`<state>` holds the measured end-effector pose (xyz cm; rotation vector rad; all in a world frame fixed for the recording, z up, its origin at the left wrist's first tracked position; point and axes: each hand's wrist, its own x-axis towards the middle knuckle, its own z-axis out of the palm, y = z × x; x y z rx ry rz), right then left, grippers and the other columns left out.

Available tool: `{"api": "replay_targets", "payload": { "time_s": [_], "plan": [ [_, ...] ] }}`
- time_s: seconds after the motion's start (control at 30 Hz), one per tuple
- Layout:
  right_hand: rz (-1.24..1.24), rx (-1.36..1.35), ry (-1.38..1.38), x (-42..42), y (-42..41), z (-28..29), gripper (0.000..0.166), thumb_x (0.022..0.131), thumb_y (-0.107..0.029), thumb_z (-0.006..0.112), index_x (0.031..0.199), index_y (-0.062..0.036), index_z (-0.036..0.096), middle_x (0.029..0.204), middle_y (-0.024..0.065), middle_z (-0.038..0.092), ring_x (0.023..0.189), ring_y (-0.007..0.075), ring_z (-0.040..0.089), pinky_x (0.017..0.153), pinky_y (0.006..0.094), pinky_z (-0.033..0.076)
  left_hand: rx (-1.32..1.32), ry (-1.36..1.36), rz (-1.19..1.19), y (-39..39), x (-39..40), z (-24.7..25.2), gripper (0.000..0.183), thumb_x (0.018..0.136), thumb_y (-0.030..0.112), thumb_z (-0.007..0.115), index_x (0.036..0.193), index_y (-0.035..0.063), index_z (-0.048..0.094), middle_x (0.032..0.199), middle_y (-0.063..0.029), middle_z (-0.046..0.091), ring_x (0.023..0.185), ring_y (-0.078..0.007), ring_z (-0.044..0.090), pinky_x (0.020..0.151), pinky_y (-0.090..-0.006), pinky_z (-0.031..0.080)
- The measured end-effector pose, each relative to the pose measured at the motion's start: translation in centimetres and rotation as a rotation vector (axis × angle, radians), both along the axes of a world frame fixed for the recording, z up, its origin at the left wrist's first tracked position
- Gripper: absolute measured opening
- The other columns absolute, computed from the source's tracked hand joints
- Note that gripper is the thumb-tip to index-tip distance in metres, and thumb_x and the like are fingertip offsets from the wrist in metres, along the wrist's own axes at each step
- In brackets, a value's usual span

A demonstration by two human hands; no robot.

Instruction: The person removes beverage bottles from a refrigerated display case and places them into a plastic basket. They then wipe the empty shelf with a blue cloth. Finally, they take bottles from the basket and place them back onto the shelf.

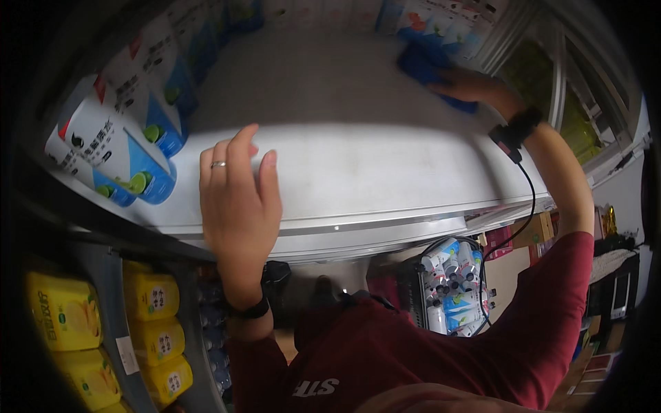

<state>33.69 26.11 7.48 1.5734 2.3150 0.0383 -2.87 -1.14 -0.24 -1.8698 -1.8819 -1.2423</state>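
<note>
My right hand [461, 85] grips a blue cloth [426, 64] against the white shelf [351, 170], towards its back right. Motion blurs the cloth, and some of my fingers are hidden in it. Above the shelf's front edge is my left hand [240, 191], its fingers apart and nothing in it; whether it touches the surface I cannot tell. A ring sits on one finger. To its left stand blue and white drink bottles [121, 149] with lime pictures on their wraps, in a row running back along the shelf.
More wrapped drinks [439, 23] line the back right. Below right, a black crate [421, 294] holds several bottles. At lower left, yellow packs [67, 310] fill a grey rack [111, 294]. A black cable [532, 193] hangs from my right wrist.
</note>
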Motion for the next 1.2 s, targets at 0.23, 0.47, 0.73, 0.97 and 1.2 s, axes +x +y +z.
{"api": "replay_targets", "payload": {
  "time_s": [0.23,0.47,0.73,0.97,1.2],
  "plan": [
    [0.477,0.044,0.092,-19.5,-2.8,-1.0,0.096,0.087,-0.083,0.046,0.159,-0.0225,0.033,0.163,0.0267,0.024,0.147,0.0478,0.030,0.119,0.0531,0.032,0.107,0.103,0.047,0.4,-0.9,-0.8,0.047,0.093,0.027,0.069,0.130,-0.0001,0.057,0.127,-0.0184,0.060,0.124,-0.0364,0.053,0.103,-0.0476,0.044],
    [0.702,-0.143,0.345,-18.6,-12.2,-1.1,0.080,0.093,-0.069,0.055,0.155,-0.0193,0.041,0.162,0.0259,0.029,0.147,0.0452,0.033,0.119,0.0537,0.031,0.069,0.059,0.038,0.6,-0.8,-0.9,0.058,0.092,0.042,0.068,0.133,0.0029,0.058,0.137,-0.0192,0.057,0.134,-0.0382,0.050,0.110,-0.0497,0.041],
    [0.880,0.186,0.556,-6.7,-19.6,-2.7,0.061,0.091,-0.059,0.063,0.139,-0.0222,0.058,0.147,0.0240,0.045,0.125,0.0441,0.054,0.107,0.0571,0.040,0.078,0.082,-0.033,0.2,-1.3,-0.6,0.049,0.096,0.033,0.064,0.133,0.0014,0.059,0.136,-0.0204,0.059,0.134,-0.0390,0.050,0.110,-0.0487,0.040],
    [0.247,0.343,0.285,8.2,-18.5,-2.2,0.060,0.090,-0.060,0.066,0.133,-0.0186,0.062,0.118,0.0278,0.061,0.110,0.0444,0.060,0.096,0.0526,0.046,0.059,0.081,-0.081,-0.1,-1.2,-0.3,0.044,0.096,0.024,0.063,0.132,-0.0009,0.058,0.135,-0.0207,0.059,0.129,-0.0379,0.052,0.109,-0.0460,0.039],
    [0.064,0.420,0.557,16.7,-19.2,-4.0,0.064,0.085,-0.060,0.072,0.116,-0.0052,0.058,0.117,0.0206,0.058,0.109,0.0419,0.059,0.092,0.0458,0.049,0.046,0.090,-0.116,0.1,-0.8,-0.5,0.042,0.097,0.023,0.064,0.131,-0.0010,0.059,0.134,-0.0204,0.059,0.127,-0.0373,0.052,0.109,-0.0452,0.039]
  ]
}}
